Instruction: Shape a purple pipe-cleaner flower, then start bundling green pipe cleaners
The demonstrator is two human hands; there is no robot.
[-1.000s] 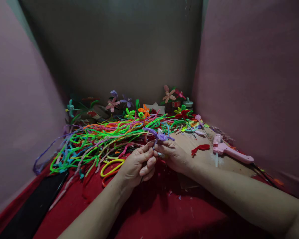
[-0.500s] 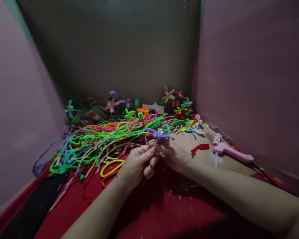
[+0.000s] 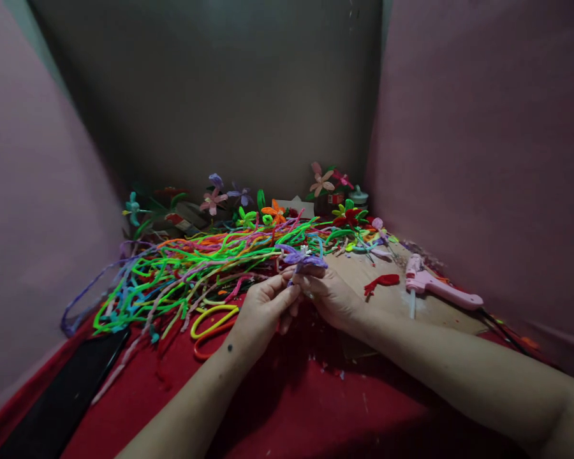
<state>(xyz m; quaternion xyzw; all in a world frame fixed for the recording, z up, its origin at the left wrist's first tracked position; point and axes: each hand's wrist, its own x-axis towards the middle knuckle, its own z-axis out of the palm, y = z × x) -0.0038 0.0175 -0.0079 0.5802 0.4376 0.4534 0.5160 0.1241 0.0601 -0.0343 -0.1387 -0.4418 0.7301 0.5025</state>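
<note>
A small purple pipe-cleaner flower [image 3: 302, 257] with a pale centre is held up between both hands over the red cloth [image 3: 287, 408]. My left hand [image 3: 263, 309] pinches the stem just below the bloom with thumb and fingers closed. Closed round the same stem from the right is my right hand [image 3: 332, 296], its fingertips under the petals. Directly behind the flower lies a big tangle of coloured pipe cleaners [image 3: 191, 268].
A pink glue gun [image 3: 435, 287] lies on a cardboard sheet [image 3: 411, 306] at right, beside a red pipe-cleaner scrap [image 3: 381, 280]. Finished pipe-cleaner flowers [image 3: 268, 204] stand along the back wall. A black flat object [image 3: 71, 389] lies at the lower left. Pink walls close both sides.
Both hands have shifted slightly up and left with the purple flower, and the left fingers have tightened on the stem. Nothing else has moved.
</note>
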